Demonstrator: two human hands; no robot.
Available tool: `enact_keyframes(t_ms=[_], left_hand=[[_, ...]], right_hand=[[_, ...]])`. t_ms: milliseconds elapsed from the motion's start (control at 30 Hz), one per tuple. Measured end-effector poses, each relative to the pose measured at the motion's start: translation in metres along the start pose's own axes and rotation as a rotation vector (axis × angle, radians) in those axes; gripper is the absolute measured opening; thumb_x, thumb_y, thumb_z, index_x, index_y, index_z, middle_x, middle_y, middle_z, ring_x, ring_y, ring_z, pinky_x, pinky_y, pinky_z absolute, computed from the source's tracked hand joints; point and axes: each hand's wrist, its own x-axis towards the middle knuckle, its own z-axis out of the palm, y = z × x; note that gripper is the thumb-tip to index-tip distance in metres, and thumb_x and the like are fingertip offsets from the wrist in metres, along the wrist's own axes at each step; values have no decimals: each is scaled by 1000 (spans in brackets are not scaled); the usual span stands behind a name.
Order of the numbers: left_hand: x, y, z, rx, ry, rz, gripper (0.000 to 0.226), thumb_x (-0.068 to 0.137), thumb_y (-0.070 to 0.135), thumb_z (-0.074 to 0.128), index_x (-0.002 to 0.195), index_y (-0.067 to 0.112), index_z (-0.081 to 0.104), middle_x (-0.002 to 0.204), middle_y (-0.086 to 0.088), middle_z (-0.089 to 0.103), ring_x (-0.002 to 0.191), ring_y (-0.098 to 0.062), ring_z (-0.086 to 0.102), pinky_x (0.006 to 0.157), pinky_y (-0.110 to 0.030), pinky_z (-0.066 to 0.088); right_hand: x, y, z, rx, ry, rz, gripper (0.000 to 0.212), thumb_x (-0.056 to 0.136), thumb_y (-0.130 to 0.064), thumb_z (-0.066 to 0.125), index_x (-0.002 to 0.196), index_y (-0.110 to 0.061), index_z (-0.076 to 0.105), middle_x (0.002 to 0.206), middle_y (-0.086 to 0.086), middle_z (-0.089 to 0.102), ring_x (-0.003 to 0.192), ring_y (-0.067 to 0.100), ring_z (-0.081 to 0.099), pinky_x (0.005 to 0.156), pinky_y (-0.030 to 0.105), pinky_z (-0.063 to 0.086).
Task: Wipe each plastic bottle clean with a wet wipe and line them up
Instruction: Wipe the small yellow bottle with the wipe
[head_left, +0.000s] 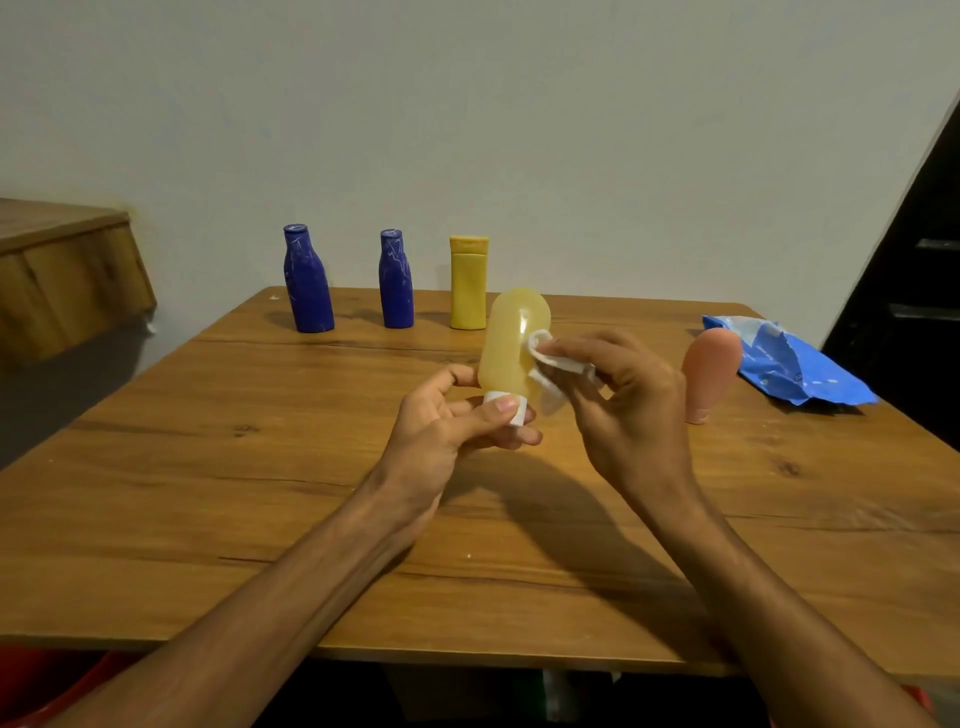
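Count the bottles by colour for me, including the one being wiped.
Blue bottles: 2
Yellow bottle: 1
Pale yellow bottle: 1
Pink bottle: 1
Total: 5

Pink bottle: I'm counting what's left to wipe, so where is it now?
In the head view, the pink bottle is on the right side of the table, beside the blue wipes pack, to the right of the right hand.
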Motion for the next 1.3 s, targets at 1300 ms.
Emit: enact_keyframes(t_ms=[1300], left_hand=[[0, -4, 1, 214, -29, 64, 50, 76, 20, 71, 120, 6, 53, 95, -15, 75, 83, -27, 73, 80, -31, 58]], right_hand=[[-1, 0, 5, -13, 60, 55, 26, 81, -12, 71, 107, -13, 70, 100, 3, 67, 89, 9, 60, 69, 9, 46]])
